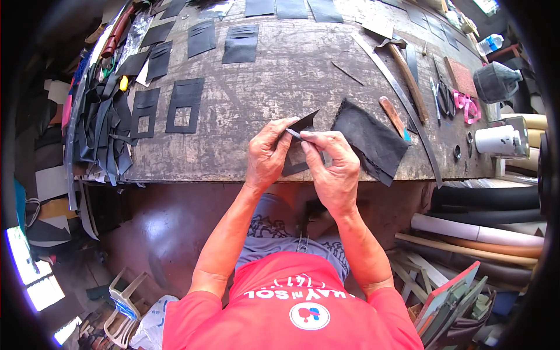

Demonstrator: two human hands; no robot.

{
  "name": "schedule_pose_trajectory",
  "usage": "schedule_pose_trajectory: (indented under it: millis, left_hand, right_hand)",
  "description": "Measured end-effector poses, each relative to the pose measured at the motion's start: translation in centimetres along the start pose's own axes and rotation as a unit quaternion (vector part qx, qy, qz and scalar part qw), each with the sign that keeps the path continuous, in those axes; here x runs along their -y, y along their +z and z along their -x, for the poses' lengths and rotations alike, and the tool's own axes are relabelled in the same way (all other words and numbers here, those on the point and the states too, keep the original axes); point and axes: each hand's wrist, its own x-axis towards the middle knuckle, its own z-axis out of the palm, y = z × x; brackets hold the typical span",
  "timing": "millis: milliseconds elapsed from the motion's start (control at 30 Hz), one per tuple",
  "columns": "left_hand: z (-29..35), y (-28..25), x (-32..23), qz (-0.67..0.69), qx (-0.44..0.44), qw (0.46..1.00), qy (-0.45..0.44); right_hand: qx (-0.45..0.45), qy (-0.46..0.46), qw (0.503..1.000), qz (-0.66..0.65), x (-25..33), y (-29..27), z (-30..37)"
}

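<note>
Above the near edge of the worktable, a small black leather-like piece is held up, bent, with a pale edge or strip showing along its lower side. My left hand pinches it between thumb and fingers. My right hand is closed at the piece's near edge, thumb and fingertips pressed together there. Below the hands lies another dark piece, partly hidden by them. A crumpled black cloth rests just right of my right hand. Beyond it is a knife with a wooden handle.
A long metal ruler and a hammer lie to the right, near scissors, pink ribbon and a white container. Black cut pieces and hanging strips occupy the left. Rolled material is stacked lower right.
</note>
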Motion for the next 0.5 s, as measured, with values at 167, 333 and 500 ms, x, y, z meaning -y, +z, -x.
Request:
schedule_pose_trajectory:
  millis: [167, 333, 500]
  left_hand:
    - [0.0, 0.0, 0.2, 0.019, -0.004, 1.0, -0.005]
    - [-0.1, -0.1, 0.1, -0.004, -0.005, 1.0, 0.005]
    - [-0.1, -0.2, 0.3, -0.003, -0.004, 1.0, 0.011]
  right_hand:
    - [0.015, -0.019, 0.999, 0.026, -0.6, 0.8, -0.2]
    - [-0.024, -0.042, 0.996, 0.08, -1.4, 0.3, -0.9]
    - [0.002, -0.036, 0.996, 0.082, -0.9, 0.5, -0.8]
